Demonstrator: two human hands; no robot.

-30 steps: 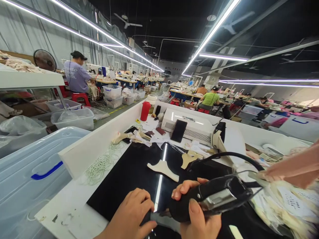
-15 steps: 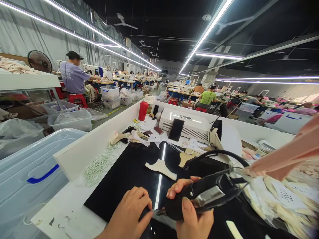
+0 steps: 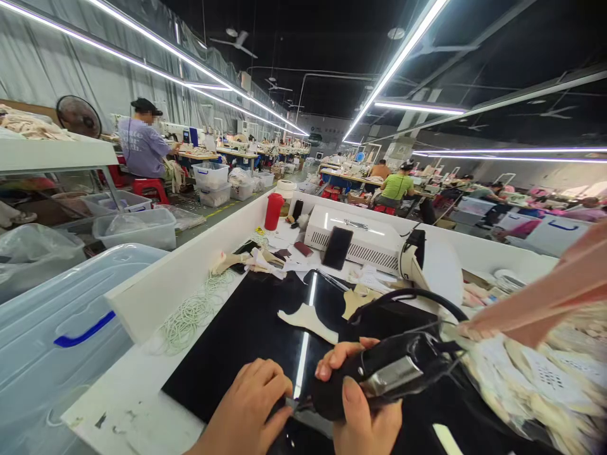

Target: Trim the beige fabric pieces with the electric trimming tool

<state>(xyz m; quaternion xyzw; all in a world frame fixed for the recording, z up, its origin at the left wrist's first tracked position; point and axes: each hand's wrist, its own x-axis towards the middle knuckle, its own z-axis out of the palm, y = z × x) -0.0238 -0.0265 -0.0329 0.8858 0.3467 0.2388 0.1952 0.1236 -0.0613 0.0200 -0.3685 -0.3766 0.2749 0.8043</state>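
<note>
My right hand (image 3: 363, 404) is wrapped round a black corded power tool (image 3: 384, 373) with a shiny metal panel on its side. The tool's narrow end points left, towards my left hand (image 3: 253, 404). The left hand's fingers are curled and its thumb presses in beside something dark, low over the black board (image 3: 213, 341). What lies between those fingers I cannot make out. Beyond the hands a cream curved cut piece (image 3: 308, 321) rests on the board, and a beige piece (image 3: 358, 300) lies farther back. A pale strip (image 3: 446, 439) sits at the lower right.
Pale green cord (image 3: 190, 319) lies tangled at the left. A phone (image 3: 337, 246) leans on a white vented machine (image 3: 353, 237), with a red bottle (image 3: 274, 212) nearby. Pink cloth (image 3: 545, 297) hangs by the tool's cable. Cream pieces (image 3: 535, 379) are heaped right. Co-workers sit farther off.
The power tool has shifted slightly left in my right hand's grip. My left hand stays almost in place, and the pieces on the board have not moved.
</note>
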